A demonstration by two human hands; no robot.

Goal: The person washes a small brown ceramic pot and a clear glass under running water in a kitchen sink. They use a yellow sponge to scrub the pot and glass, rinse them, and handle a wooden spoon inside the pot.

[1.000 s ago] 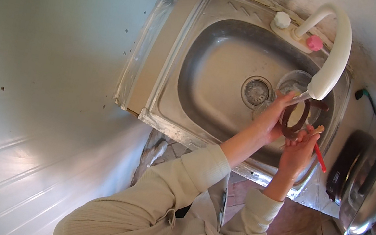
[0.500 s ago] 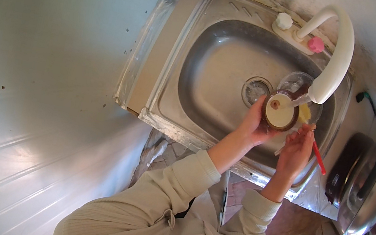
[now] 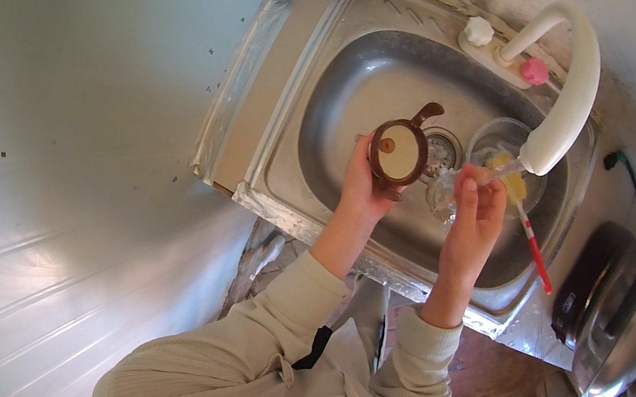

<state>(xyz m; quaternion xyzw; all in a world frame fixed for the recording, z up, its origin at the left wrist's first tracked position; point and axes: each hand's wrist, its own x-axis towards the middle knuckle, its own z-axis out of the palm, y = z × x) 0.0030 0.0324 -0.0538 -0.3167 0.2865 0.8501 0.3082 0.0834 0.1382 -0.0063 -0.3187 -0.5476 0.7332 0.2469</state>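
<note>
Head view: the steel sink (image 3: 334,100) fills the top centre, its white faucet (image 3: 570,98) arching in from one o'clock. You look midway through washing up. Your left hand (image 3: 362,185) is closed around a brown teapot lid (image 3: 399,151) over the drain. At three o'clock from it, your right hand (image 3: 476,217) pinches a small clear glass (image 3: 445,193) and a red-handled brush (image 3: 530,238) with a yellow head, under the spout. Next, I'd judge, you need the brush brought to the lid, gripped firmly.
</note>
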